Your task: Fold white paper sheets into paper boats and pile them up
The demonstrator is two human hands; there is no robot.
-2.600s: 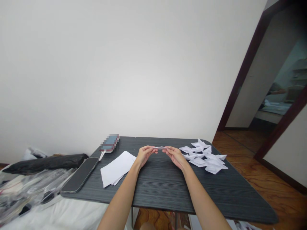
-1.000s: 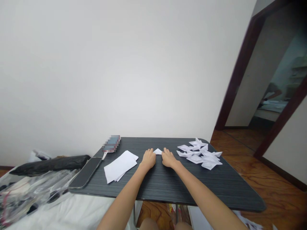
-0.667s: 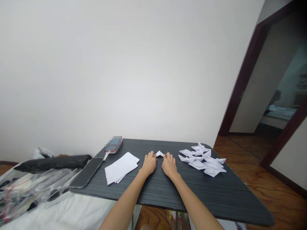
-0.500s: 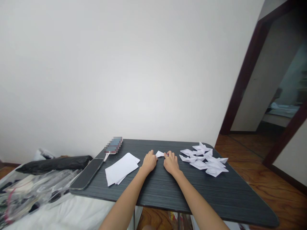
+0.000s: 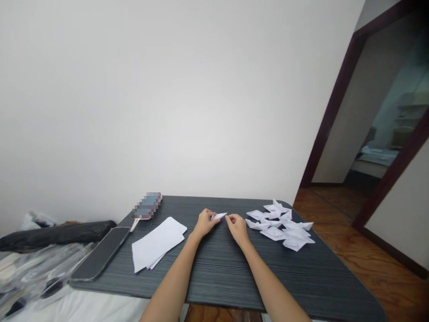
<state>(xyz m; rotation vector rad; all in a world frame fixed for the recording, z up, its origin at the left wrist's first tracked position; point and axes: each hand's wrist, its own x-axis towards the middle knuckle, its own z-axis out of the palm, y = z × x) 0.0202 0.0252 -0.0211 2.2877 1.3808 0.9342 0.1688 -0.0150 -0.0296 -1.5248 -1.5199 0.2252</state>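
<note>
A small folded white paper point(image 5: 219, 217), narrow and pointed at its right end, is held just above the dark table point(image 5: 214, 273). My left hand point(image 5: 204, 222) grips its left end between thumb and fingers. My right hand point(image 5: 237, 227) is closed in a pinch at the paper's pointed right tip; how much of the tip lies between the fingers is hard to see. Right of my hands lies a cluster of several folded paper boats point(image 5: 275, 233). To the left, a few flat white paper sheets point(image 5: 156, 246) overlap in a loose stack.
A phone point(image 5: 102, 255) lies along the table's left edge, near a blurred-out device point(image 5: 147, 205) with a white cable point(image 5: 134, 224). Behind the table stands a white wall point(image 5: 214, 112). Left of it are a black wrapped bundle point(image 5: 56, 235) and plastic bags; at right, a doorway point(image 5: 330, 120).
The folded paper has been lifted from the tabletop, turned and narrowed to a point. My hands have shifted from pressing it down to pinching its ends. The view has turned slightly.
</note>
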